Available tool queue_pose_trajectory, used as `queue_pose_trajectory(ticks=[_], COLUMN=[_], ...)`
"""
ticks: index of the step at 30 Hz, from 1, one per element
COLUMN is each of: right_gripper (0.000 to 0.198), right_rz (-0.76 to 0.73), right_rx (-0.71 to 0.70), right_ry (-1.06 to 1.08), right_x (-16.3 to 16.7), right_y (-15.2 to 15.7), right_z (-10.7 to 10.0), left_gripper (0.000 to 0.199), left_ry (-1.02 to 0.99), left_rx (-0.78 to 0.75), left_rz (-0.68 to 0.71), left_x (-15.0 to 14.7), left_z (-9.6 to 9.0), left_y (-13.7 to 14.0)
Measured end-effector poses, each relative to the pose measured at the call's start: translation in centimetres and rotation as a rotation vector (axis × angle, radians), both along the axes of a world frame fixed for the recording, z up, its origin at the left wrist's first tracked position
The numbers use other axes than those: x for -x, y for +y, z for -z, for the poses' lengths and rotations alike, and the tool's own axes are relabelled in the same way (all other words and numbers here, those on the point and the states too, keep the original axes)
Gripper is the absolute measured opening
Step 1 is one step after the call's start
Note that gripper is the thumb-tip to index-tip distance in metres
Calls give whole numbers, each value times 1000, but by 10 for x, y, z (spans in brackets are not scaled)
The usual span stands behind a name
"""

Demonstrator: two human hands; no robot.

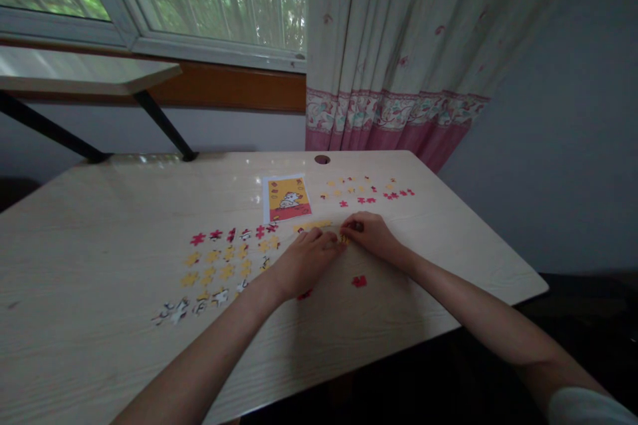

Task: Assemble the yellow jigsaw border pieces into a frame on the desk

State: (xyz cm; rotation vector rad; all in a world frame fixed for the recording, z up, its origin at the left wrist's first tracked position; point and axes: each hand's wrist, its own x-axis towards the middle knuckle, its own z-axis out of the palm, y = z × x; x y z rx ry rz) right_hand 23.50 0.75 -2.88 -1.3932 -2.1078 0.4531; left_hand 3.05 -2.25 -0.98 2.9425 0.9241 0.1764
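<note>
My left hand (312,257) lies over the table, its fingers bent and close together beside a joined strip of yellow puzzle pieces (319,223). What is under those fingers is hidden. From the right, my right hand (369,232) pinches at a small yellow puzzle piece (344,238), right by the left hand's thumb side. Closer to me lies a red puzzle piece (359,281), and another red puzzle piece (304,295) shows partly below my left wrist. Behind the hands is a picture card (289,200) with a white cartoon animal on yellow and red.
Rows of loose red, yellow and white pieces (228,271) spread left of my left arm. More scattered pieces (361,201) lie at the back right. The pale wooden table (90,226) has a cable hole (322,159) at its far edge. A raised shelf (90,72) stands at the left.
</note>
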Motion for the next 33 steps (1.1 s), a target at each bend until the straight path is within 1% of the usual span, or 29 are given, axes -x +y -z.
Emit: queue_pose_trajectory(ticks=[7,12,15,19,28,33], right_gripper=[9,12,12,12,14,13], right_rz=[-15,-3,27,50,-78,-135], right_rx=[-13,-59,-55,-44,-87,-88], right_ry=[-7,-17,-50,-73,-85,-85], right_x=[-4,-26,-38,-43,-35,-27], right_y=[0,6,11,16,12,9], right_z=[-2,-4,-5,-3,-3,-3], left_gripper=[46,48,48,48,46,49], left_ry=[-17,-11,0,15,-9,-10], left_rx=[-4,8,-2,-9,15,5], left_rz=[5,3,0,-10,-17,-27], left_x=[1,2,2,2,3,3], left_z=[3,4,3,3,5,5], left_y=[1,1,0,0,0,0])
